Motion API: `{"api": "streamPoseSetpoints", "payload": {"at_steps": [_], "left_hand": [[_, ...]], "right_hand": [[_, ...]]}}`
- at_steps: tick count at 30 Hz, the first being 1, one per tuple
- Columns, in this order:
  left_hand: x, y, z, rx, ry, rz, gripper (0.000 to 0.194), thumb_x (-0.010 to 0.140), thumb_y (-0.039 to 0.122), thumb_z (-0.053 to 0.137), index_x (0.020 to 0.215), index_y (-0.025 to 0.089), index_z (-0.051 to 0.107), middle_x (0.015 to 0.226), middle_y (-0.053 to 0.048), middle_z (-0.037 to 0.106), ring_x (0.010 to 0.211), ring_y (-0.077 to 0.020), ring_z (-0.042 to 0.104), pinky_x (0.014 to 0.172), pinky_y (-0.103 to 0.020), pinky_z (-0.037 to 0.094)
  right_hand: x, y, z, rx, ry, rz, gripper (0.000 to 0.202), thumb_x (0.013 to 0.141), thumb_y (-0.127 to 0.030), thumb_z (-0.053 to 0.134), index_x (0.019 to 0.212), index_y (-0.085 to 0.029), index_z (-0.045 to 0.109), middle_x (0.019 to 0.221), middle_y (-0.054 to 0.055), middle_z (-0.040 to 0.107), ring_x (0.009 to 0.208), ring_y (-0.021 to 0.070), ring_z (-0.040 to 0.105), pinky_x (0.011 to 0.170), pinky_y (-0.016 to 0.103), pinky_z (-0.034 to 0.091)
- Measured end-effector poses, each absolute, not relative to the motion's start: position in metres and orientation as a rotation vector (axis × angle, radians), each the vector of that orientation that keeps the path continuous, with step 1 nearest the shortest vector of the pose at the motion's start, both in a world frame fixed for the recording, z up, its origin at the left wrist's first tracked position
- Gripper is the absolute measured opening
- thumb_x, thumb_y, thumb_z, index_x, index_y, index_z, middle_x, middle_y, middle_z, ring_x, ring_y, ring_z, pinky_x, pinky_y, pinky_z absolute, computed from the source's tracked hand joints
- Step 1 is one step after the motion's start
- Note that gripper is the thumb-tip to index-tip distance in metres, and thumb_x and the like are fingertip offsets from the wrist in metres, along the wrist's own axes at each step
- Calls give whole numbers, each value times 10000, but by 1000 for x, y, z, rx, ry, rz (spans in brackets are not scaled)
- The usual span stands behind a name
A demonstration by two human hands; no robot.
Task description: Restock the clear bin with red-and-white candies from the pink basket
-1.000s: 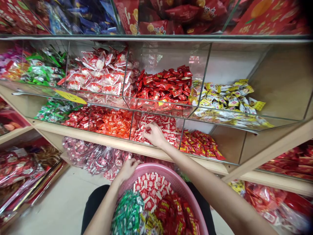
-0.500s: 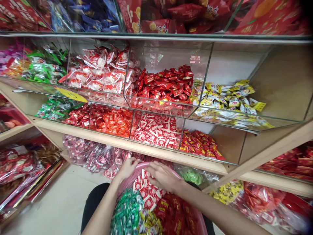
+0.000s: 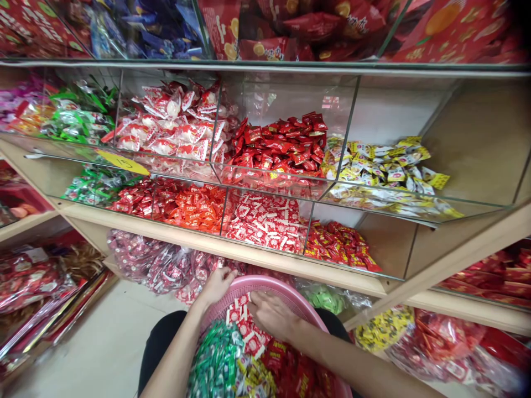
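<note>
A pink plastic basket (image 3: pixel 298 298) rests between my knees. In it lie green candies (image 3: pixel 215 359), red-and-white candies (image 3: pixel 244 326), yellow candies (image 3: pixel 255 376) and dark red candies (image 3: pixel 296 367). My left hand (image 3: pixel 219 283) is closed on the basket's rim at the upper left. Inside the basket, my right hand (image 3: pixel 271 315) lies over the red-and-white candies with its fingers bent; whether it holds any of them is hidden.
Ahead stands a wooden shelf (image 3: pixel 199 243) with glass-fronted compartments of wrapped candies. A yellow price tag (image 3: pixel 122 162) hangs at left. Bagged candies (image 3: pixel 166 265) lie beneath the shelf, and more packages (image 3: pixel 37 276) are at far left.
My right hand has moved down from the basket's far rim onto the candies inside, uncovering the rim. My left hand has stayed at the rim.
</note>
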State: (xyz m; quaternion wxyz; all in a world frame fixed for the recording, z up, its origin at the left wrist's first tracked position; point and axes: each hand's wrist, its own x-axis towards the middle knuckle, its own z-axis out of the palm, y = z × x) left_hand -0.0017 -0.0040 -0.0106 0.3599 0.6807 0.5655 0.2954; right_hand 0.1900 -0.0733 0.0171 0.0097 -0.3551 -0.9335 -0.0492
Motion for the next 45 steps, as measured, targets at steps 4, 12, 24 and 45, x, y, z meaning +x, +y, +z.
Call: {"api": "streamPoseSetpoints", "payload": {"at_steps": [4,12,24,45], "left_hand": [[-2,-3,-12,1748,1463,768,352,765,487,409,606,186,499,530,48,475,541,-129,442,532,-236,303],[-3,-3,-13,1739,1475,795,289,745,407,462,634,163,567,587,-3,587,590,-157,499,572,-254,345],[-3,-4,-12,1754,1455,770,367,774,483,422,631,166,537,588,21,544,565,-133,460,546,-241,325],[-5,-2,-12,1766,1484,752,330,747,466,448,576,186,481,506,63,414,516,-114,383,508,-233,272]], "right_hand": [[189,-73,22,-1127,-2899,-126,132,826,-190,477,922,-158,561,983,79,573,855,205,563,640,293,482],[175,-49,105,-947,-2608,-95,218,900,-277,369,949,-168,551,902,58,534,827,164,524,737,289,433],[140,46,141,-1356,-2221,257,429,752,-348,576,1133,-174,480,1162,119,478,1021,232,492,803,347,418],[137,64,110,-1164,-1937,526,140,684,-190,592,823,-176,583,792,-4,547,642,105,494,624,228,399]]}}
